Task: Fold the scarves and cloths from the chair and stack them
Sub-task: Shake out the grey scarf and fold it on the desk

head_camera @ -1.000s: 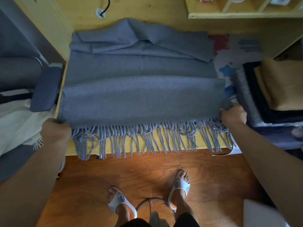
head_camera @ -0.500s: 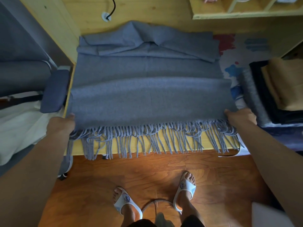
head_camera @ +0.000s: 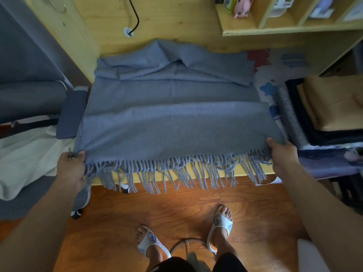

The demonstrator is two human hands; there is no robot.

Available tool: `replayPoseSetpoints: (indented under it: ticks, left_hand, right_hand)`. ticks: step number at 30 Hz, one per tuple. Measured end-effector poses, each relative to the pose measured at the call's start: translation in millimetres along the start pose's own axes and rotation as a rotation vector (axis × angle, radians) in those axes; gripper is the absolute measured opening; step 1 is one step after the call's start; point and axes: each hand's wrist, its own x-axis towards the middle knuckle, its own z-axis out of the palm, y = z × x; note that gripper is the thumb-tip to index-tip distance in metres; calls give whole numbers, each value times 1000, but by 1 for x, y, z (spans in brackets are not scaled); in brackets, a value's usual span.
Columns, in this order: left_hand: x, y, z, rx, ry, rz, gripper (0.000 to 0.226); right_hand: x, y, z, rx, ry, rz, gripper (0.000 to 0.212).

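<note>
A wide grey-blue scarf (head_camera: 176, 118) with a fringed near edge lies spread over the yellow wooden desk (head_camera: 241, 171), its far part bunched in folds against the back panel. My left hand (head_camera: 71, 169) pinches the near left corner of the scarf just above the fringe. At the near right corner my right hand (head_camera: 282, 154) grips the cloth the same way. The fringe hangs over the desk's front edge. A stack of folded cloths (head_camera: 330, 107), tan on top of dark ones, sits at the right.
A grey office chair (head_camera: 70, 112) with a cream cloth (head_camera: 25, 158) draped on it stands at the left, close to the desk. A shelf (head_camera: 290, 30) with small items hangs above the back right. Wooden floor and my sandalled feet (head_camera: 184, 234) are below.
Both hands have lifted the scarf's near corners slightly and pulled the edge taut; the camera view has shifted so the desk sits lower in the frame.
</note>
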Motion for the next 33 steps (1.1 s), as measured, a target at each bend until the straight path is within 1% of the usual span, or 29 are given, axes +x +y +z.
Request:
replayPoseSetpoints:
  ticks: [2, 4, 6, 8, 10, 11, 12, 13, 14, 15, 17, 19, 21, 24, 25, 27, 28, 31, 33]
  left_hand:
    - [-4, -5, -7, 12, 23, -61, 20]
    - [-1, -10, -12, 46, 27, -75, 27]
    - [2, -13, -13, 103, 11, -82, 23]
    - [4, -17, -7, 121, -29, -102, 16]
    - [2, -22, 2, 117, -26, -82, 15]
    - [-3, -22, 5, 120, -20, -50, 16]
    - [-7, -23, 7, 131, -2, -27, 20]
    - [-6, -27, 8, 131, 12, -6, 29]
    - [-5, -31, 10, 152, 31, -17, 39]
    - [-3, -34, 10, 161, 42, -27, 43]
    - [-7, -35, 12, 161, 69, -24, 41]
    - [-9, -35, 13, 115, 105, 25, 40]
    - [-13, -34, 14, 52, 109, 18, 41]
    - [-7, -37, 11, 27, 132, -32, 43]
    - [-7, -37, 10, 27, 121, -39, 42]
    - [-7, -34, 6, 32, 104, -37, 38]
    - [-7, -35, 6, 17, 92, -44, 36]
    - [-17, -27, -2, -48, 87, -10, 41]
    - [-18, -29, -3, -49, 64, 12, 49]
  right_hand:
    - [-5, 8, -11, 17, -9, -25, 46]
    - [-11, 12, -21, 146, -95, 57, 40]
    - [-17, 12, -24, 219, -208, 174, 31]
    - [-19, 10, -26, 268, -270, 265, 24]
    - [-15, 11, -29, 328, -298, 320, 35]
    - [-12, 10, -31, 323, -290, 332, 37]
    - [-11, 9, -32, 287, -289, 334, 34]
    - [-9, 10, -32, 223, -288, 329, 27]
    - [-9, 10, -32, 168, -276, 319, 20]
    - [-12, 10, -31, 126, -265, 299, 12]
    - [-13, 12, -28, 82, -220, 249, 6]
    - [-15, 16, -23, 77, -156, 208, 8]
    - [-21, 19, -18, 77, -144, 190, 8]
    - [-22, 28, -8, 50, -116, 181, 23]
    - [-18, 32, -7, 26, -91, 167, 25]
    - [-16, 34, -6, -38, -18, 135, 14]
    - [-16, 32, -9, -71, 14, 110, 12]
    - [-25, 24, -12, -290, 112, 26, 32]
    - [-31, 19, -16, -425, 170, -36, 34]
